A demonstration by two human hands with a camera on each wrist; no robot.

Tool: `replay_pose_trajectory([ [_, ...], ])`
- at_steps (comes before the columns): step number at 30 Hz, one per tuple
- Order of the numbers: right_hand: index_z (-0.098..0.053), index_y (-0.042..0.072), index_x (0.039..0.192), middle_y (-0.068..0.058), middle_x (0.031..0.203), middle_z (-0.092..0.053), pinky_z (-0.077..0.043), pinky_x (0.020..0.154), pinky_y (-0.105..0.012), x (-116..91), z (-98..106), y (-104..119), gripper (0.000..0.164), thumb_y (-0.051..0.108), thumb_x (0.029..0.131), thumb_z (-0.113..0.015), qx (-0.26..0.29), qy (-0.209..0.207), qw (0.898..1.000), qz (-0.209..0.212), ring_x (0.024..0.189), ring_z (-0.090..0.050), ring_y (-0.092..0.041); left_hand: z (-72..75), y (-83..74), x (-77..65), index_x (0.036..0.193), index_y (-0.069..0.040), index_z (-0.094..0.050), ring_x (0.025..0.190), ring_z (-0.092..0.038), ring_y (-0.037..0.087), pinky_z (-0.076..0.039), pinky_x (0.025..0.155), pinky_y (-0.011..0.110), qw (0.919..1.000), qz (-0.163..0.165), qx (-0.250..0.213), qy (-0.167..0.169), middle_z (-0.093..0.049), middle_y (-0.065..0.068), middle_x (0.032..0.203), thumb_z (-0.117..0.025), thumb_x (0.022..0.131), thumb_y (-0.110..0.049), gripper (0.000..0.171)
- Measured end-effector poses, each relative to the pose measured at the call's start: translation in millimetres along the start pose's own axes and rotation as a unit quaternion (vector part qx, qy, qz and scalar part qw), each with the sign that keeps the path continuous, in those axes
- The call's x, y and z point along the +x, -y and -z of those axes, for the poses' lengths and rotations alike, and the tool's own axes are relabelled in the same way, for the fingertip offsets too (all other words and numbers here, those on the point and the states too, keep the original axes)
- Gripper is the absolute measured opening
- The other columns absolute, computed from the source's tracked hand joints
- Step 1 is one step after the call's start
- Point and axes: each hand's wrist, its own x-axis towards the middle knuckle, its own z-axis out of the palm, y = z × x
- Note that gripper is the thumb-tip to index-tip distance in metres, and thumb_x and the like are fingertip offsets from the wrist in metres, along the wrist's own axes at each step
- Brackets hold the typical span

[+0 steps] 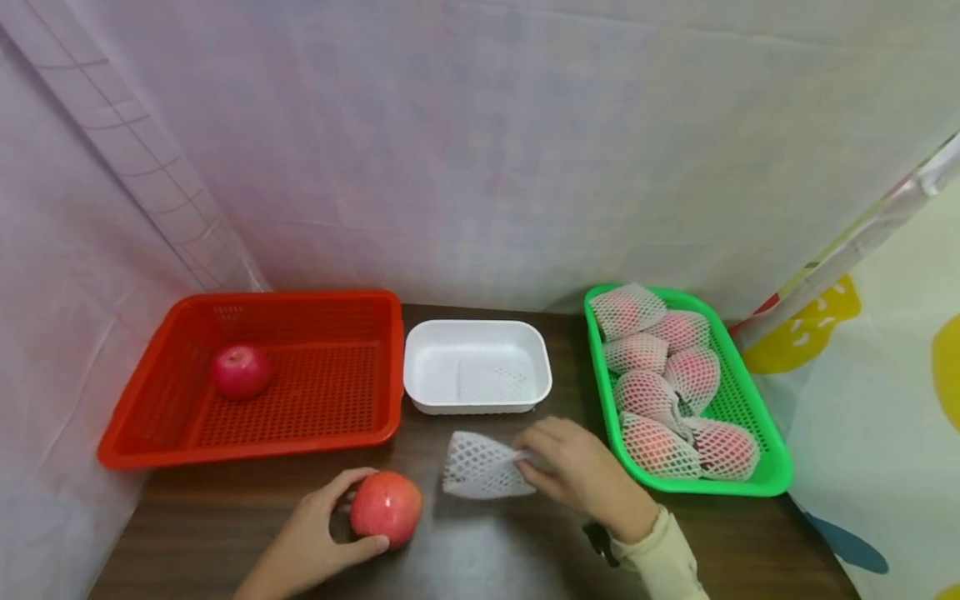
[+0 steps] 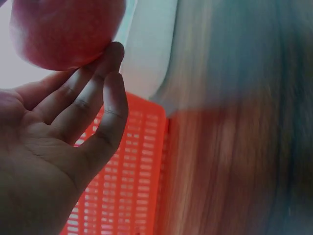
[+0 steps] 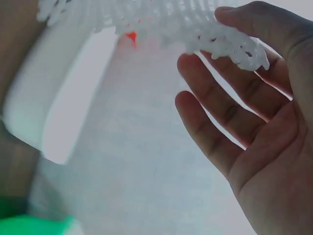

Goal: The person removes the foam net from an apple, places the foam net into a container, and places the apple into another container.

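My left hand (image 1: 318,529) grips a red apple (image 1: 387,508) between thumb and fingers, over the front of the table. In the left wrist view the same apple (image 2: 66,32) sits at the fingertips, its upper part cut off by the frame. Just to the right, my right hand (image 1: 577,471) pinches one end of a white foam net sleeve (image 1: 483,468), whose wider end points toward the apple. The right wrist view shows the net sleeve (image 3: 215,36) between thumb and fingers, with the other fingers loosely spread below.
A red basket (image 1: 255,450) with one apple (image 1: 241,372) stands at the left. A white tray (image 1: 477,408) with a flat netted piece (image 1: 491,382) inside sits behind the hands. On the right, a green basket (image 1: 772,458) contains several net-wrapped apples (image 1: 651,398). Cloth walls (image 1: 480,167) enclose the table.
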Motion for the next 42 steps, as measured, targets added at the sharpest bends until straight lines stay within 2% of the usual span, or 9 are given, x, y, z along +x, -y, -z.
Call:
replay_pose_trajectory([
  [4,-0.067,0.009,0.099,0.0,0.092,-0.066,-0.054,0.073,-0.034,39.9,13.9,-29.5,0.021,0.012,0.082,-0.08,-0.027,-0.021,0.999,-0.014,0.083,-0.063,-0.017,0.3,2.4,-0.7,0.131,-0.019,-0.056,0.091,-0.06,0.009,-0.054,0.078,0.035,0.9996,-0.008,0.016,0.021,-0.064,-0.005,0.11,-0.087,0.071,-0.053,0.076],
  [8,-0.068,0.009,0.101,-0.002,0.094,-0.068,-0.053,0.077,-0.037,79.4,-3.1,-59.0,0.017,0.015,0.087,-0.077,-0.046,-0.002,0.998,-0.05,0.086,-0.064,-0.02,-5.0,1.1,-0.1,0.131,-0.018,-0.056,0.088,-0.06,0.007,-0.054,0.076,0.033,0.9989,-0.027,0.007,0.037,-0.064,-0.006,0.108,-0.087,0.072,-0.053,0.075],
  [12,-0.069,0.012,0.1,-0.001,0.094,-0.07,-0.053,0.079,-0.038,99.0,-41.5,-83.3,0.014,0.017,0.089,-0.075,-0.045,0.085,0.99,-0.104,0.087,-0.066,-0.021,-11.2,-0.5,-0.4,0.13,-0.017,-0.057,0.088,-0.06,0.006,-0.055,0.076,0.033,0.9979,-0.048,-0.005,0.042,-0.064,-0.007,0.106,-0.087,0.072,-0.052,0.074],
  [16,-0.068,0.012,0.098,-0.001,0.09,-0.069,-0.053,0.076,-0.04,102.4,-72.7,-93.2,0.01,0.016,0.09,-0.073,-0.018,0.191,0.972,-0.137,0.083,-0.066,-0.022,-14.7,-0.4,-1.1,0.129,-0.017,-0.057,0.087,-0.06,0.006,-0.054,0.077,0.032,0.9976,-0.051,-0.017,0.043,-0.064,-0.008,0.103,-0.088,0.072,-0.05,0.073],
  [20,-0.068,0.01,0.104,-0.003,0.094,-0.069,-0.052,0.08,-0.04,99.0,-86.0,-93.2,0.014,0.017,0.092,-0.072,-0.012,0.232,0.961,-0.148,0.085,-0.065,-0.023,-14.9,0.8,-2.1,0.13,-0.016,-0.057,0.088,-0.06,0.007,-0.054,0.077,0.033,0.9977,-0.042,-0.019,0.05,-0.063,-0.008,0.101,-0.088,0.072,-0.049,0.073],
  [27,-0.066,0.005,0.12,-0.01,0.112,-0.066,-0.051,0.09,-0.042,87.6,-49.9,-73.7,0.036,0.025,0.091,-0.075,-0.044,0.154,0.978,-0.131,0.103,-0.063,-0.029,-11.2,1.3,-1.5,0.131,-0.015,-0.057,0.088,-0.06,0.006,-0.054,0.077,0.032,0.9972,-0.047,-0.014,0.057,-0.064,-0.007,0.104,-0.087,0.074,-0.049,0.073],
  [34,-0.067,0.007,0.111,-0.004,0.101,-0.066,-0.053,0.078,-0.038,48.7,-12.9,-34.4,0.032,0.02,0.085,-0.081,-0.071,0.042,0.994,-0.064,0.089,-0.064,-0.024,-11.6,1.2,-2.6,0.129,-0.019,-0.058,0.087,-0.06,0.005,-0.054,0.077,0.033,0.9975,-0.062,-0.009,0.034,-0.064,-0.009,0.103,-0.088,0.072,-0.051,0.072],
  [39,-0.068,0.008,0.108,-0.001,0.097,-0.065,-0.054,0.072,-0.039,14.4,-8.9,-9.3,0.034,0.022,0.081,-0.083,-0.06,0.037,0.997,-0.026,0.085,-0.064,-0.021,-7.8,-0.7,-3.1,0.129,-0.021,-0.058,0.088,-0.06,0.007,-0.055,0.077,0.034,0.9969,-0.07,-0.016,0.033,-0.064,-0.009,0.106,-0.088,0.073,-0.049,0.069],
  [42,-0.069,0.009,0.108,-0.001,0.099,-0.065,-0.054,0.075,-0.039,4.4,-8.2,-4.3,0.035,0.022,0.08,-0.085,-0.053,0.042,0.997,-0.032,0.088,-0.063,-0.02,6.3,-6.7,0.0,0.13,-0.023,-0.058,0.092,-0.062,0.009,-0.055,0.079,0.036,0.9954,-0.084,-0.015,0.042,-0.065,-0.01,0.111,-0.086,0.075,-0.049,0.068],
])
